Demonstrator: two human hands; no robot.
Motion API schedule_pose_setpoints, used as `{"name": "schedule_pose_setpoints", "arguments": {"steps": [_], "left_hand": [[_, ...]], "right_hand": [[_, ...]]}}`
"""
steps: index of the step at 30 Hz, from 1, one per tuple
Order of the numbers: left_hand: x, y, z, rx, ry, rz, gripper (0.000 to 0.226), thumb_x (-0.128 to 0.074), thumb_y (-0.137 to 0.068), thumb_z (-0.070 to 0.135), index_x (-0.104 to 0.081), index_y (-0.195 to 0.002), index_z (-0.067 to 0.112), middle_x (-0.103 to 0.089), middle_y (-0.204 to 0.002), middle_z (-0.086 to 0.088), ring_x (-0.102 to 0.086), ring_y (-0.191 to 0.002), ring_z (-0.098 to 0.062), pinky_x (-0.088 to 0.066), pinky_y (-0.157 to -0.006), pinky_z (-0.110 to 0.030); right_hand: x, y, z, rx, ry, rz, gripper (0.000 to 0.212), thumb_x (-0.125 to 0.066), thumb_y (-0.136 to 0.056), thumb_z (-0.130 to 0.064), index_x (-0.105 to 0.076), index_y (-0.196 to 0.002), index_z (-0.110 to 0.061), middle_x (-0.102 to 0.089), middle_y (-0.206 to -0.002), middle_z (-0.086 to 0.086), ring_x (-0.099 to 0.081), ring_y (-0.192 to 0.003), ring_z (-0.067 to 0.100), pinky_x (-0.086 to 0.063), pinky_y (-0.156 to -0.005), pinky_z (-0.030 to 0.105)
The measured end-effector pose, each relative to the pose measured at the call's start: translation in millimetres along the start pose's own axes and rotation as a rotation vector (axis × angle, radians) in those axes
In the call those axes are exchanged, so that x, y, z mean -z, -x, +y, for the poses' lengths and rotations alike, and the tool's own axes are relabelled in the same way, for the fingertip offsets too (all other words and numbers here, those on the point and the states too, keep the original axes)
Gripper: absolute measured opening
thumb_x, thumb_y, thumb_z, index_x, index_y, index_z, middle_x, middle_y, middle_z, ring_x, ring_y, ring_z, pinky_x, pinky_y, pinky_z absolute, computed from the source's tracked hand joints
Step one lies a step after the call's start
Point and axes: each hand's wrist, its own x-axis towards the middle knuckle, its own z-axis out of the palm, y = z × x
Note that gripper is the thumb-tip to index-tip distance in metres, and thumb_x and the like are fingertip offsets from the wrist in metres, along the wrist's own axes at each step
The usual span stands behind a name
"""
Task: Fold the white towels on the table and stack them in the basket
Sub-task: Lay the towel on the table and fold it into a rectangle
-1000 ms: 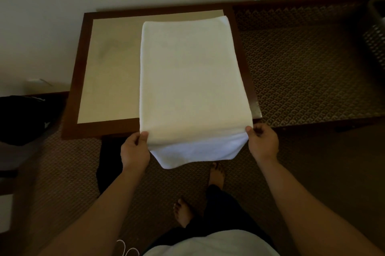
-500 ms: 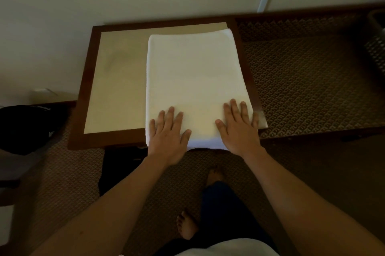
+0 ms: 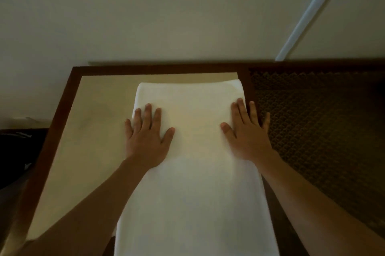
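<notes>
A folded white towel lies lengthwise on the right half of the table, which has a beige top and a dark wooden frame. My left hand presses flat on the towel's left side, fingers straight and spread. My right hand presses flat on the towel's right side, its outer fingers reaching past the towel edge onto the table frame. Both hands lie on the far half of the towel. The basket is out of view.
A plain wall rises right behind the table. Patterned brown carpet lies to the right of the table. A dark object sits on the floor at the left edge.
My hands let go of the towel's near corners, laid it flat, then slid forward along it from the near edge to the far half. The view has tilted up and closer.
</notes>
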Motion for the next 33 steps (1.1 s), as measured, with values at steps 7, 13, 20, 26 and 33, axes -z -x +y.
{"name": "schedule_pose_setpoints", "arguments": {"steps": [7,13,20,26,33], "left_hand": [[13,-117,-9,0.040,0.001,0.031,0.090,-0.001,-0.090,0.076,-0.002,-0.163,0.024,0.009,-0.171,-0.002,0.007,-0.157,-0.032,-0.001,-0.125,-0.058],[28,-194,-18,0.053,0.004,0.054,0.087,-0.011,-0.091,0.076,-0.013,-0.162,0.025,-0.006,-0.171,-0.004,-0.004,-0.156,-0.032,-0.007,-0.124,-0.059],[51,-255,-15,0.171,-0.053,0.004,0.069,-0.026,-0.095,0.074,-0.057,-0.138,0.030,-0.053,-0.145,-0.014,-0.045,-0.134,-0.040,-0.025,-0.113,-0.059],[61,-227,-50,0.284,0.798,0.248,0.043,-0.061,-0.082,0.045,-0.077,-0.115,0.023,-0.072,-0.100,0.003,-0.067,-0.096,-0.014,-0.053,-0.083,-0.026],[17,-38,-78,0.249,0.935,0.192,0.046,-0.070,-0.092,0.023,-0.065,-0.137,0.022,-0.068,-0.124,0.006,-0.064,-0.114,-0.008,-0.050,-0.105,-0.029]], "right_hand": [[17,-115,6,-0.032,-0.016,0.052,0.070,-0.016,-0.102,-0.061,0.004,-0.163,-0.030,0.012,-0.170,-0.013,0.014,-0.156,0.025,0.007,-0.118,0.070],[35,-194,-7,-0.047,-0.028,0.117,0.064,-0.029,-0.099,-0.060,-0.027,-0.155,-0.029,-0.012,-0.166,0.009,0.005,-0.155,0.036,0.004,-0.117,0.073],[52,-241,-18,-0.204,-0.116,0.026,0.063,-0.026,-0.093,-0.062,-0.057,-0.137,-0.029,-0.044,-0.152,0.017,-0.026,-0.145,0.046,-0.001,-0.113,0.075],[51,-226,-2,-0.206,-0.515,0.234,0.062,-0.031,-0.083,-0.057,-0.064,-0.121,-0.020,-0.058,-0.135,0.012,-0.048,-0.131,0.034,-0.026,-0.115,0.054],[1,-30,11,-0.089,-0.460,-0.013,0.076,-0.044,-0.097,-0.053,-0.019,-0.162,-0.021,-0.010,-0.171,0.000,0.000,-0.157,0.020,0.000,-0.125,0.054]]}}
